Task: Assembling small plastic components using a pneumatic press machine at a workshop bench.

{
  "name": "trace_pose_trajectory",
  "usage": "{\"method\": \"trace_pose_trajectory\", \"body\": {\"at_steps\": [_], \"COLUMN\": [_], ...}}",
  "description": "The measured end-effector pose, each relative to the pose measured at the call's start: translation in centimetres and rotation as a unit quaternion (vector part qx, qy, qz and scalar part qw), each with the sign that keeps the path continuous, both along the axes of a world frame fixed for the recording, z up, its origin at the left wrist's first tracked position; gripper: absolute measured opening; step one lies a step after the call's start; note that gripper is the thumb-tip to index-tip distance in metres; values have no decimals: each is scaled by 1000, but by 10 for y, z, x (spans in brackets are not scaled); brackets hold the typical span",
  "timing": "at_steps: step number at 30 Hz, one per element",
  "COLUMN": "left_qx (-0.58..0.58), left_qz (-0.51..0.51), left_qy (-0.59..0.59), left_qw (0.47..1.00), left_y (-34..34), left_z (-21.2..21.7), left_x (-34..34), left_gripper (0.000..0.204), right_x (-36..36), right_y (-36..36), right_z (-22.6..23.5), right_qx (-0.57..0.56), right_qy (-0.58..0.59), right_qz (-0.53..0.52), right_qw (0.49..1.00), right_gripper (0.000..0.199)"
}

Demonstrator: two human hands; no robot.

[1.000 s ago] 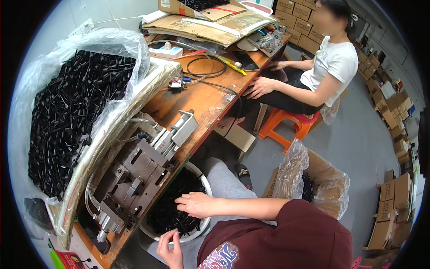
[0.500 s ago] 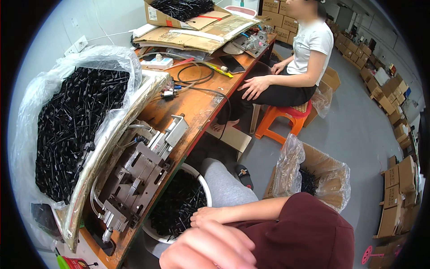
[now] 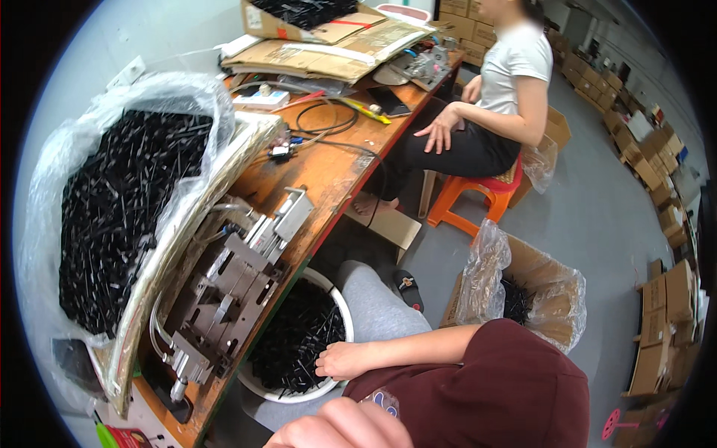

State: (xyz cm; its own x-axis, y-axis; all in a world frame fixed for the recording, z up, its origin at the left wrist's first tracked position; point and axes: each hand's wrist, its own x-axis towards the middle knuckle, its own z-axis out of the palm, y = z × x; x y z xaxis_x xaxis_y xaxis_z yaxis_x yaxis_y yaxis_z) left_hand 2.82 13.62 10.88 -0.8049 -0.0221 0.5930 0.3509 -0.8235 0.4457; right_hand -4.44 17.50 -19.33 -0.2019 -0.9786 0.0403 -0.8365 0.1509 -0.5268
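My right hand [image 3: 340, 360] reaches left across my lap and rests at the near rim of a white bucket [image 3: 341, 300]. Its fingers are spread and touch the thin black plastic pieces [image 3: 295, 340] that fill the bucket. My left hand [image 3: 340, 429] is raised close to the camera at the bottom edge. Only its blurred knuckles show, so I cannot tell if it holds anything. The bucket stands on the floor under the bench edge. Just left of it, on the bench, sits a grey metal fixture [image 3: 224, 295] with hoses.
A big clear bag of black pieces [image 3: 119, 216] fills the left of the wooden bench [image 3: 328, 172]. A plastic-lined cardboard box [image 3: 534, 287] stands on the floor to my right. Another person [image 3: 508, 97] sits on an orange stool [image 3: 478, 198] farther along. Stacked cartons [image 3: 665, 299] line the right.
My right hand has slid from the middle of the bucket back to its near rim. My left hand has risen from beside the bucket up toward the camera.
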Motion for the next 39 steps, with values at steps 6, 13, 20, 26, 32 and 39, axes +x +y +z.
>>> {"method": "trace_pose_trajectory", "body": {"at_steps": [6,13,20,26,32,39], "left_qx": [-44,-146,-336,-446,-443,-445], "left_qz": [-34,102,275,270,251,263], "left_qy": [71,171,72,-10,-50,-65], "left_qw": [996,969,898,853,859,853], "left_y": [-64,-124,-135,-126,-121,-126], "left_z": [-13,-38,-80,-118,-141,-141], "left_x": [-12,3,15,19,22,28], "left_gripper": [10,14,8,23,26,25], "right_x": [-7,-55,-132,-204,-197,-208], "right_y": [0,-23,-76,-147,-222,-231], "right_z": [46,131,245,290,303,301], "right_qx": [-30,-274,-409,-310,-57,-110], "right_qy": [-121,-61,37,247,291,265], "right_qz": [37,-23,-140,-65,-32,-3], "right_qw": [991,960,901,916,954,958], "right_gripper": [32,18,9,17,28,27]}}
